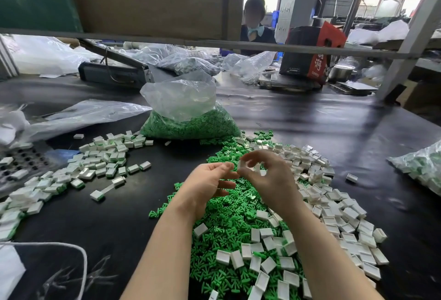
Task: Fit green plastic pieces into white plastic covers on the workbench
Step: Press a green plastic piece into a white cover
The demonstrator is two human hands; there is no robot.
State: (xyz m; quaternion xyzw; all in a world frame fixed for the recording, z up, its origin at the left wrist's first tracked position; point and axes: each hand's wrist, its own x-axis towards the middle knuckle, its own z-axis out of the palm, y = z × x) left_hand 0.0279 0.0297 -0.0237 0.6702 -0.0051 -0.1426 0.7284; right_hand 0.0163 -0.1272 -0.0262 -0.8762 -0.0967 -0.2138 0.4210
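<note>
Mid-fit: right hand [267,175] fingers pinch a white cover [242,165] above the green pieces [229,228] at table centre, left hand [210,185] relaxed, holding nothing visible; next, probably grab a green piece at 6 o'clock.

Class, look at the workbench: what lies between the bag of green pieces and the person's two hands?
In the head view, loose green pieces and some white covers lie between the bag and the hands.

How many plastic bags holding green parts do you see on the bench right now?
3. One bag of green pieces sits beyond the loose pile; one tied bag lies farther back; one bag of white-and-green parts is at the right edge. Others may be hidden.
</note>
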